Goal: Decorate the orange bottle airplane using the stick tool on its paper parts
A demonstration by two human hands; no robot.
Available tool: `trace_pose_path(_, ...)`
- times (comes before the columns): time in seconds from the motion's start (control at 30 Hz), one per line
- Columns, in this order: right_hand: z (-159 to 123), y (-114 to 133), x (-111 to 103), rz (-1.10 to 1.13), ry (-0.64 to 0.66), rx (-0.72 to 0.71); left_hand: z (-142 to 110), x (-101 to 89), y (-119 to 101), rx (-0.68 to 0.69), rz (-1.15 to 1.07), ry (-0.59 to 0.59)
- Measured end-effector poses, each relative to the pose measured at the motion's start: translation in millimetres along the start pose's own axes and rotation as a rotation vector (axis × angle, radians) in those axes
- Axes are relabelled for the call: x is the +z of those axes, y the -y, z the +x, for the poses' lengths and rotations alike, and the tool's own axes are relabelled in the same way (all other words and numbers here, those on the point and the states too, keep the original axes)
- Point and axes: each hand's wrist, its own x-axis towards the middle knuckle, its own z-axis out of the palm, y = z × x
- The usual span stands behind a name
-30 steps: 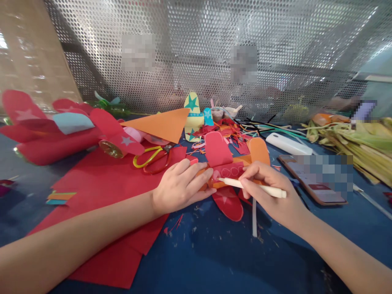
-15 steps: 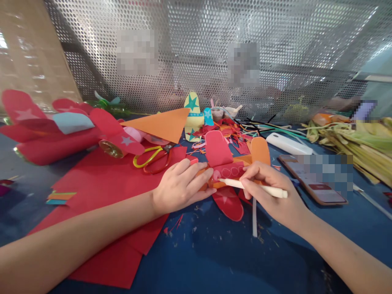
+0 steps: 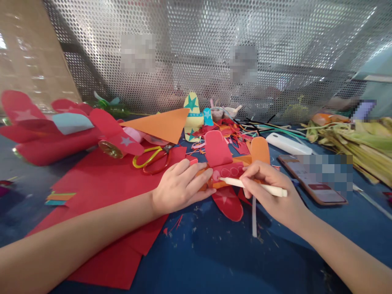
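Red-and-orange winged paper model [image 3: 228, 169] lies short of the blue table's [image 3: 214, 261] far edge; left hand [image 3: 180, 185] clasps it, right hand [image 3: 277, 206] pinches slim white marker [image 3: 234, 182].

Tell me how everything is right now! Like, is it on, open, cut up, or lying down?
Left hand: holding the winged craft
Right hand: gripping the pen
Pen: uncapped, slanted
Winged craft: partly marked with pale outlines
Scissors: lying down, blades too hidden to tell
Phone: flat, screen lit
Red sheets: flat, overlapping
Scraps: cut up, heaped
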Motion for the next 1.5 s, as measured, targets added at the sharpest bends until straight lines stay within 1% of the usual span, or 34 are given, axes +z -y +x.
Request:
trace_pose_path(0.47,1.3,0.6,0.8,0.001,-0.013,0.008,0.4,-0.6,-0.4,-0.002,0.001,0.002)
trace_pose_path(1.5,0.8,0.5,1.6,0.005,0.02,0.014,0.2,0.5,0.2,-0.002,-0.004,0.011)
